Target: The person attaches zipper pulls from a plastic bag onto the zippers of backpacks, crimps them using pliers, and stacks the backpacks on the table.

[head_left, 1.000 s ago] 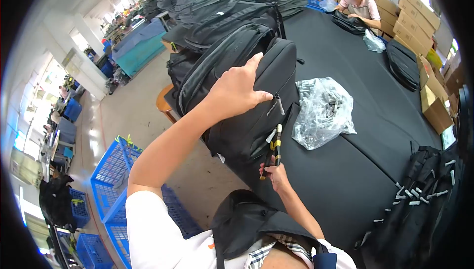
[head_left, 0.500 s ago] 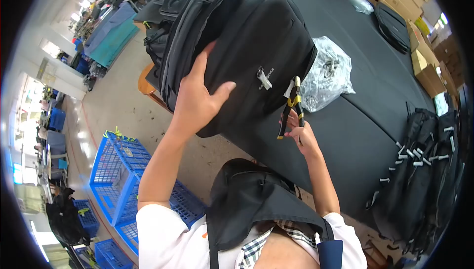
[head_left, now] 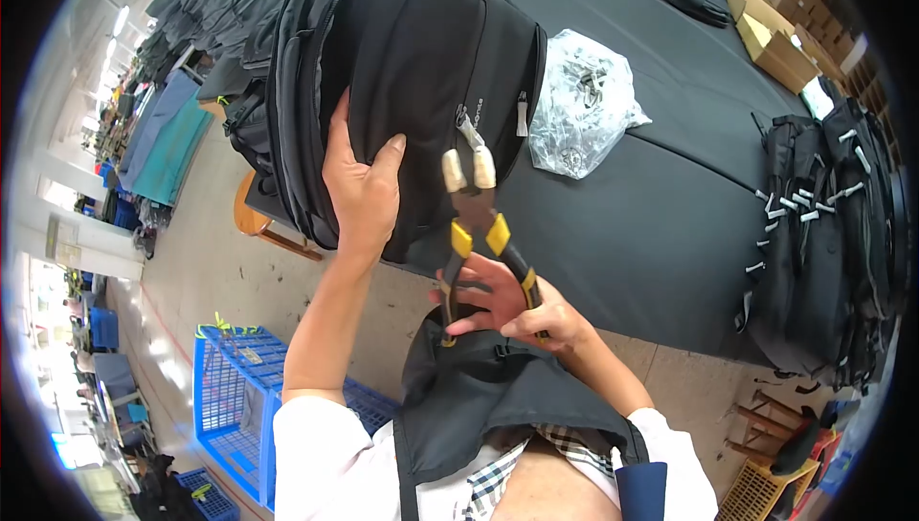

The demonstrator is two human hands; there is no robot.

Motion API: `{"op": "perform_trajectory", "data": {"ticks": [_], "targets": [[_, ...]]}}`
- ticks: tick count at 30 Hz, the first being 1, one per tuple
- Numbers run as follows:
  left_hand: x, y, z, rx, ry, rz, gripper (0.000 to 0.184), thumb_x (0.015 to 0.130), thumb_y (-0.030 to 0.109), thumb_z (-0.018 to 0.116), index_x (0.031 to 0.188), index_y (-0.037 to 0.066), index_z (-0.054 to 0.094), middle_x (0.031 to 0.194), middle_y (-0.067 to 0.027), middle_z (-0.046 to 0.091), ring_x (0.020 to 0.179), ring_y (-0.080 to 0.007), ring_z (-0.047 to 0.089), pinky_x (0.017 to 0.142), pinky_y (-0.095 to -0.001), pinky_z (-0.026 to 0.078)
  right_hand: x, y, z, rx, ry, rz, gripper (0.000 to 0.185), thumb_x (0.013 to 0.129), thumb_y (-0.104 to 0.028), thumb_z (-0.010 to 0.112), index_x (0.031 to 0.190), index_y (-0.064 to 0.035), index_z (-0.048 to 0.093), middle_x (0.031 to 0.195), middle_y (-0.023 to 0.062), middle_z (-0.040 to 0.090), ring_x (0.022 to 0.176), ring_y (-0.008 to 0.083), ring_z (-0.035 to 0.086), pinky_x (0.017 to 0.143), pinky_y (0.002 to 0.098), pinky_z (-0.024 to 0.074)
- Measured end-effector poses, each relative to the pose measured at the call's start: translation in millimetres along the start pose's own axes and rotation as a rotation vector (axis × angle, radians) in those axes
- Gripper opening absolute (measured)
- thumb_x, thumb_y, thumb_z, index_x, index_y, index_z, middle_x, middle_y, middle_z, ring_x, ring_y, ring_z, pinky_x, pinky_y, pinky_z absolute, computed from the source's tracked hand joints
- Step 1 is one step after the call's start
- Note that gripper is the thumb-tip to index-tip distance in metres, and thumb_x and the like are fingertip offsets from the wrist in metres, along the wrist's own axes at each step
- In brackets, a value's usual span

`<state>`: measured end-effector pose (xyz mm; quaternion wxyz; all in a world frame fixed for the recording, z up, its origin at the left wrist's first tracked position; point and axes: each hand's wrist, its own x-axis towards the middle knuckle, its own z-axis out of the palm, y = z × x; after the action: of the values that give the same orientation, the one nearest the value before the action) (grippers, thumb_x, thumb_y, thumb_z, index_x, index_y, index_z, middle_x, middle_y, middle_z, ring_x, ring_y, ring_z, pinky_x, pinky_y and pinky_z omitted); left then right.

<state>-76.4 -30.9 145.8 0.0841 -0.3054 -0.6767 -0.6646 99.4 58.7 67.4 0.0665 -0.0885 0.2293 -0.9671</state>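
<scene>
A black backpack (head_left: 421, 71) stands tilted at the table's near left edge, its front facing me. My left hand (head_left: 362, 191) grips its left side, with the thumb on the front panel and the fingers partly hidden behind the fold. In my right hand (head_left: 517, 306) is a pair of pliers (head_left: 474, 203) with black-and-yellow handles. Their white-wrapped jaws are spread apart, just below a zipper pull with a whitish wrapping (head_left: 469, 129) on the front pocket. Another wrapped zipper pull (head_left: 522, 114) hangs at the bag's right side.
Right of the backpack, a clear plastic bag (head_left: 584, 105) with small pieces inside lies on the black-covered table (head_left: 622, 253). Several black backpacks (head_left: 814, 243) stand at the right edge. Blue crates (head_left: 235, 406) and a wooden stool (head_left: 254, 220) are on the floor at left.
The pliers have moved left and nearer to me, and their jaws have spread wider. My left hand stays on the backpack, which has turned slightly. The view has shifted to the right.
</scene>
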Motion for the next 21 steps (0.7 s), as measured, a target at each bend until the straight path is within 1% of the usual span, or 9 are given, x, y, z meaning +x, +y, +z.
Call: {"op": "perform_trajectory", "data": {"ticks": [2,3,5,7,9,11,16,19,21], "targets": [[-2.8,-1.2,-2.4,-0.047,-0.012,-0.017,0.055,0.075,-0.006,0.056,0.127,-0.004,0.041,0.121,-0.0126,0.051,0.109,-0.0181,0.049,0.098,-0.0269,0.033,4.0,8.7,1.6,0.023,-0.029,0.04,0.093,0.053,0.006,0.055,0.14,-0.0051,0.022,0.138,0.0175,0.032,0.127,0.0389,0.033,0.097,0.0501,0.0392],[-4.0,-3.3,-4.3,-0.036,-0.007,-0.022,0.055,0.075,-0.007,0.056,0.128,-0.004,0.04,0.122,-0.0129,0.051,0.11,-0.0179,0.048,0.098,-0.0268,0.033,3.9,14.0,1.5,0.046,-0.035,0.036,0.093,0.053,0.006,0.054,0.14,-0.0037,0.02,0.138,0.0183,0.032,0.127,0.0389,0.032,0.097,0.0525,0.0379],[-3.5,-3.3,-6.7,-0.027,-0.009,-0.019,0.056,0.075,-0.007,0.056,0.128,-0.003,0.04,0.122,-0.0131,0.05,0.111,-0.0178,0.048,0.098,-0.0267,0.032,3.6,21.4,2.6,0.089,-0.027,0.042,0.093,0.053,0.006,0.053,0.14,-0.0033,0.02,0.138,0.019,0.032,0.127,0.039,0.031,0.098,0.0537,0.0369],[-3.6,-1.4,-7.4,-0.11,-0.016,-0.102,0.058,0.075,-0.009,0.055,0.13,-0.003,0.038,0.124,-0.0128,0.048,0.113,-0.0177,0.047,0.099,-0.0274,0.032,5.3,26.6,1.6,0.128,-0.016,0.043,0.093,0.053,0.006,0.052,0.14,-0.0028,0.02,0.138,0.0197,0.031,0.127,0.0392,0.031,0.098,0.0548,0.036],[-3.1,-2.5,-7.6,-0.158,-0.027,-0.115,0.058,0.075,-0.01,0.055,0.13,-0.002,0.037,0.125,-0.0123,0.048,0.113,-0.0179,0.046,0.099,-0.0277,0.032,6.3,32.0,-0.8,0.142,-0.034,0.06,0.09,0.053,0.006,0.049,0.139,-0.0048,0.023,0.139,0.0116,0.032,0.128,0.0335,0.031,0.1,0.054,0.0345],[-2.9,-3.5,-7.7,-0.208,-0.034,-0.132,0.059,0.075,-0.01,0.055,0.131,-0.002,0.036,0.126,-0.0118,0.047,0.113,-0.0181,0.046,0.099,-0.0281,0.032,5.7,34.3,-0.5,0.165,-0.025,0.049,0.09,0.054,0.006,0.049,0.139,-0.0056,0.023,0.139,0.0114,0.032,0.127,0.0338,0.032,0.1,0.0542,0.0342],[-5.4,2.7,-7.8,-0.172,-0.048,-0.154,0.059,0.076,-0.011,0.055,0.131,-0.001,0.035,0.126,-0.012,0.046,0.114,-0.0185,0.046,0.099,-0.0285,0.033,7.1,40.7,3.1,0.22,0.01,-0.008,0.09,0.055,0.007,0.05,0.14,-0.0066,0.022,0.139,0.0108,0.031,0.126,0.0342,0.033,0.102,0.055,0.0322],[-7.6,-2.8,-10.1,-0.268,-0.069,-0.166,0.06,0.076,-0.01,0.055,0.132,-0.001,0.035,0.126,-0.012,0.046,0.113,-0.0186,0.046,0.099,-0.0287,0.033,10.2,45.5,12.2,0.219,0.077,-0.093,0.088,0.057,0.007,0.048,0.14,-0.0045,0.02,0.141,0.01,0.027,0.128,0.0328,0.03,0.103,0.0557,0.0302],[-12.1,-1.9,-10.1,-0.269,-0.068,-0.172,0.06,0.076,-0.009,0.055,0.132,-0.001,0.035,0.126,-0.0119,0.046,0.113,-0.0186,0.047,0.098,-0.0286,0.034,12.9,48.3,16.3,0.025,0.234,-0.15,0.086,0.058,0.007,0.047,0.139,-0.0016,0.019,0.143,0.0092,0.023,0.131,0.0316,0.025,0.103,0.0549,0.0304]]}}
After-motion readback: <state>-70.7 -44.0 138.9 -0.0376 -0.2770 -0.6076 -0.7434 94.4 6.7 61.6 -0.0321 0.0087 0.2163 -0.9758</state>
